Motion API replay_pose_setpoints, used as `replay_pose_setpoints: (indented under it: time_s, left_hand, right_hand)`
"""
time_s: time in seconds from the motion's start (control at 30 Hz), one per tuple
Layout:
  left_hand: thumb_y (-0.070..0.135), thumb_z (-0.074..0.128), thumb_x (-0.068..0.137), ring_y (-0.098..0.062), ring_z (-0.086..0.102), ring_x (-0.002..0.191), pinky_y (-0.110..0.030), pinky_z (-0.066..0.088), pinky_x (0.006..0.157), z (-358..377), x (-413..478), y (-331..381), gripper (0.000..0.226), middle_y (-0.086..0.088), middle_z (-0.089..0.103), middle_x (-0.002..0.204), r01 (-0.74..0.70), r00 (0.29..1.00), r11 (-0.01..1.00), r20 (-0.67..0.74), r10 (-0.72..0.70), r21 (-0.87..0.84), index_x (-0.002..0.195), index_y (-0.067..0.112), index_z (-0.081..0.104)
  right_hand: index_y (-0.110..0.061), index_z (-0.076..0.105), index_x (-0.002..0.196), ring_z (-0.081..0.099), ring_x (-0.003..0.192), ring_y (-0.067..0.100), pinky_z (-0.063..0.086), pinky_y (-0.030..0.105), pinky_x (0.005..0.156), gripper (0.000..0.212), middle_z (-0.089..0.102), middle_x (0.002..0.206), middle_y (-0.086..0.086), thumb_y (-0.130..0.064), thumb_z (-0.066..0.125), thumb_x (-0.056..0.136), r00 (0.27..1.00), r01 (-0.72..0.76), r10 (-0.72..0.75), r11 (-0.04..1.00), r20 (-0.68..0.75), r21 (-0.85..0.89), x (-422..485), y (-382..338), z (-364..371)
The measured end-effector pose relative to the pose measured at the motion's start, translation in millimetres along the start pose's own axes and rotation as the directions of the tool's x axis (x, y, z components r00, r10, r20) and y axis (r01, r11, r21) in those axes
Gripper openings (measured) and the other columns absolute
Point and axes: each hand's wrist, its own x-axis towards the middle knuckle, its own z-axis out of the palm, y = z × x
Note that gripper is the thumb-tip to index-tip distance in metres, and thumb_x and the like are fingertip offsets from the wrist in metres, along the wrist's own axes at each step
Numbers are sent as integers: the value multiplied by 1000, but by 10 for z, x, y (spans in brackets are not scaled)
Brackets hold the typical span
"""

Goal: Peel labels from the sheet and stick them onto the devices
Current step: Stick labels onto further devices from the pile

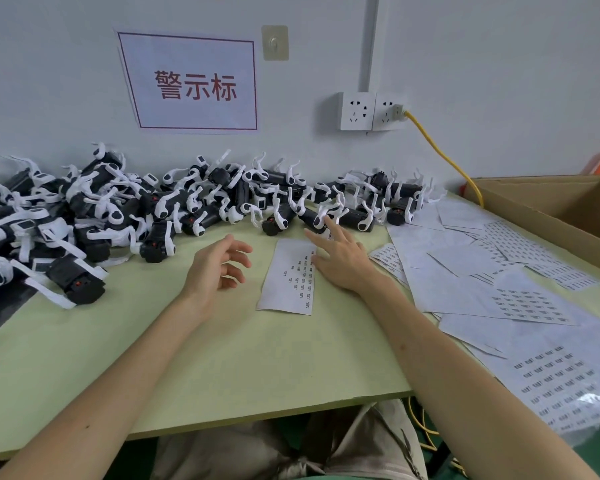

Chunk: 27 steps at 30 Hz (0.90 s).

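A red-bordered sign (191,83) reading "警示标" in red characters is seen taped to the wall above a pale green bench (222,358), where black-and-white devices (160,206) are heaped along the far edge and into the far left corner. A label sheet (286,275) is laid flat at the middle of the bench, its rows of print too small to be read. The left hand (215,268) is held just left of the sheet, fingers loosely curled, nothing gripped. The right hand (340,261) is spread over the sheet's far right corner, fingers straight and empty, fingertips at the nearest device. More label sheets (482,271) are strewn along the right edge beside a cardboard box (548,206). A yellow cable (440,154) is plugged into a wall socket (371,110).
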Motion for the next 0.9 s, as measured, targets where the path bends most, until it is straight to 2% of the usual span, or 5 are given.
replay_pose_setpoints:
  time_s: [0.23,0.43,0.57,0.73,0.9]
  left_hand:
    - [34,40,107,-16,55,55,-29,39,58,1,13,-32,41,1,68,73,-1,1000,1000,-2,1,15,93,12,72]
    - [33,41,105,-14,55,54,-29,40,58,-3,42,-42,40,2,68,72,-12,1000,1000,8,11,26,92,12,73]
    - [38,46,98,-15,55,55,-28,40,58,-9,28,-54,37,2,69,74,-23,1000,999,14,23,39,91,13,73]
    - [32,47,100,-18,58,64,-28,41,59,-6,14,-44,33,1,71,76,-35,999,998,20,34,43,89,14,73]
    - [46,52,86,-3,58,120,-31,40,106,54,-36,-111,39,16,69,125,-292,952,846,222,211,446,109,27,77]
  right_hand:
    - [-46,31,156,-10,158,31,10,51,125,53,-12,171,5,-40,43,105,1000,-12,12,997,6,-76,182,-6,-8]
    - [-27,19,162,2,158,29,16,53,123,63,2,171,11,-35,43,104,998,-56,55,997,-10,-46,279,-23,-21]
    - [-27,32,159,23,153,32,19,54,121,58,25,166,13,-26,49,104,971,-32,56,994,-232,104,189,-4,-51]
    - [-18,63,140,57,117,32,45,55,102,49,53,140,13,-11,71,92,829,107,76,951,-553,290,81,-84,-203]
    - [-20,64,136,58,104,18,54,42,90,46,61,125,3,-6,68,93,670,203,209,871,-713,447,-7,-264,-345]
